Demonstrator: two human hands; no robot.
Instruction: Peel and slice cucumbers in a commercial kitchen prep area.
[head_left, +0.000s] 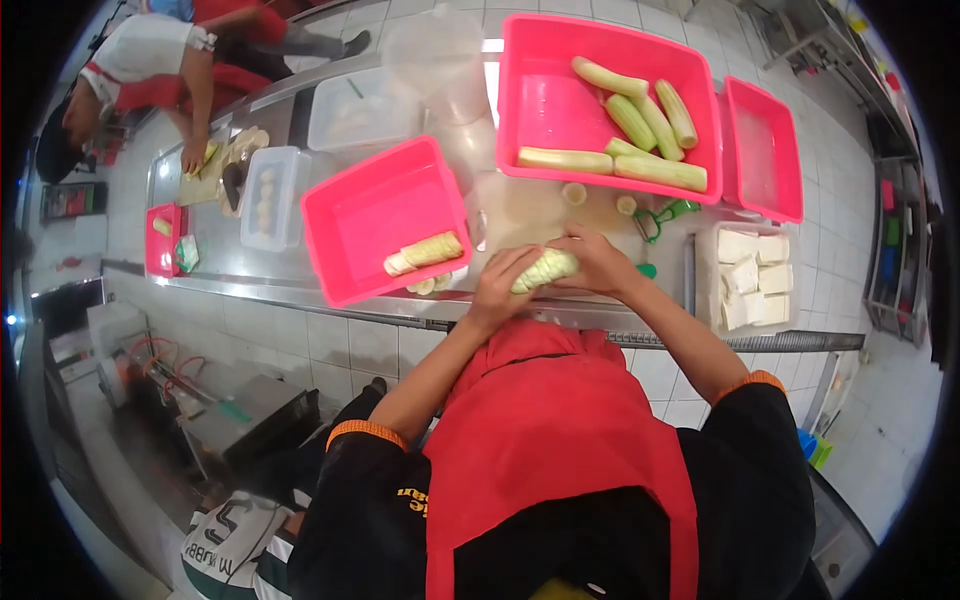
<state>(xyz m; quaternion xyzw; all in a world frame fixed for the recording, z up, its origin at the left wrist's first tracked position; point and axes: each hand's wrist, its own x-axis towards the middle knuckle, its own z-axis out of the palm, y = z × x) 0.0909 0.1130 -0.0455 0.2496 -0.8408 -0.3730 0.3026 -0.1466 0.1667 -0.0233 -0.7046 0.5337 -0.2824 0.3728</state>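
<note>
Both my hands hold a sliced pale-green vegetable (545, 271) over the front edge of a cutting board (517, 206). My left hand (504, 283) grips its left end, and my right hand (596, 262) wraps the right end. Two cut end pieces lie at the board's back edge, one of them a round piece (574, 194). To the right is a green-handled peeler (655, 223). On my left, a pink tub (367, 180) holds a sliced vegetable (424, 253). Behind the board, a larger pink tub (611, 37) holds several whole peeled vegetables (660, 172).
A plastic box of white blocks (757, 277) stands at the right, near an upright pink tub (765, 150). Clear lidded boxes (274, 199) stand at the left. A co-worker's hand (193, 155) is at the table's far left; another person (236, 544) is behind at lower left.
</note>
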